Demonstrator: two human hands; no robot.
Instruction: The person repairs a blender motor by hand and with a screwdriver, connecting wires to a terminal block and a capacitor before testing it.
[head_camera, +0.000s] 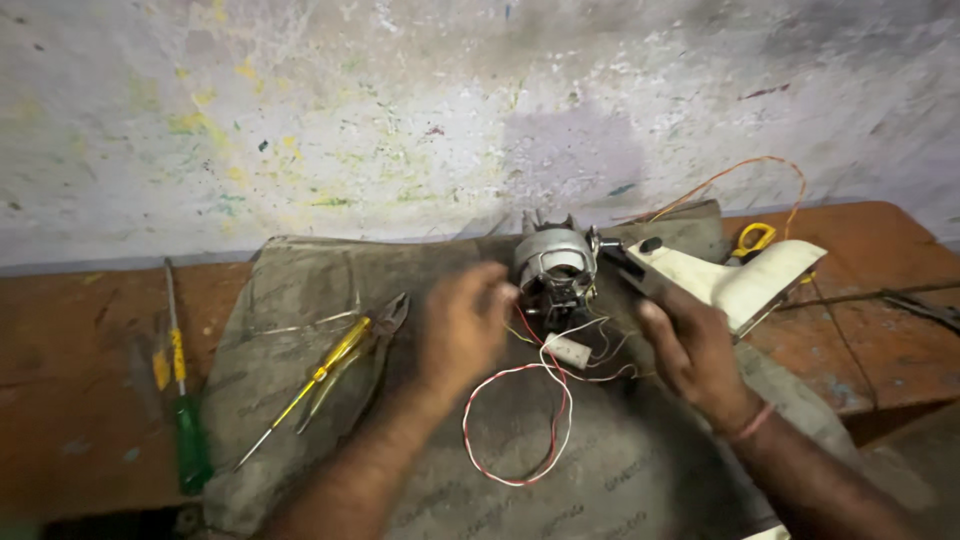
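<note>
- Small electric motor (553, 270) sits upright on grey cloth (300, 300), mid-bench, w/ red-white wire loop (515, 425) trailing toward the person.
- Left hand (462, 325) – fingers curled, tips touching motor's left side; blurred, can't tell if it grips.
- Right hand (693, 352) closed round cream plastic housing (740, 280), just right of motor.
- Nearby: yellow screwdriver (310, 385) & pliers (375, 335) on cloth, left of the hands; green screwdriver (185, 400) on bare wooden bench (70, 400).
- Orange wire (740, 172) arcs behind housing.
</note>
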